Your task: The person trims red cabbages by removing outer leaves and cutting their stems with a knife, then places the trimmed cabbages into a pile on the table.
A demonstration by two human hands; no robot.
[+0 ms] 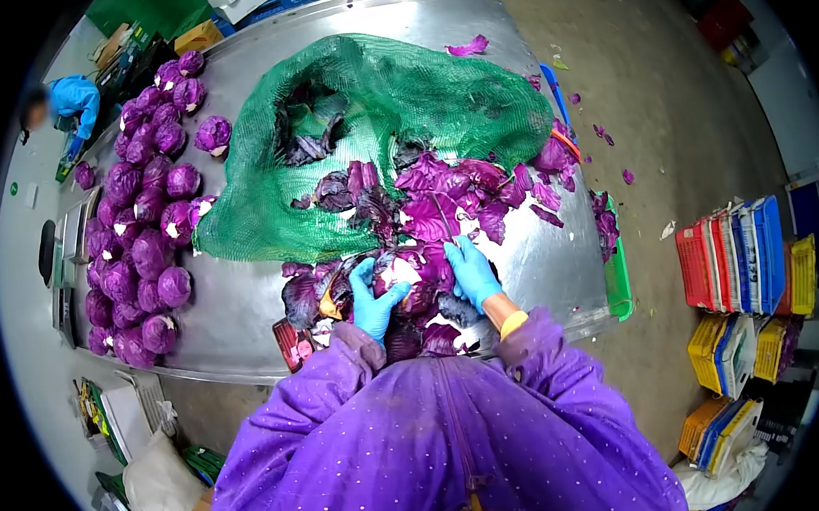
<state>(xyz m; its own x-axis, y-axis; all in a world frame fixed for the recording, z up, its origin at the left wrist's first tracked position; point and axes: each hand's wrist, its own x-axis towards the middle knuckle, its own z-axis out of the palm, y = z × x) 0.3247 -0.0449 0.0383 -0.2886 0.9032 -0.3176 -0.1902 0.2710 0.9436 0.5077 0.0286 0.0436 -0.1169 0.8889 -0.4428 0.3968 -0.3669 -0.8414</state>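
My left hand point(372, 301), in a blue glove, curves its thumb and fingers round the left side of a red cabbage point(418, 296) with a pale cut end, close to my body. Just right of it, my right hand point(472, 273), also gloved, is closed on a thin knife point(443, 217), whose narrow blade points away from me. Loose purple leaves point(466, 184) are heaped around both hands. Beyond them spreads a green mesh sack point(334, 204) with dark outer leaves in and under it. The cabbage's underside is hidden.
Many trimmed red cabbages point(149, 253) are piled on the left of the metal table point(256, 303). A phone point(294, 345) lies at the near edge. A green crate point(619, 278) with leaves stands off the right edge. Stacked crates point(734, 255) are farther right; a person in blue point(76, 101) is far left.
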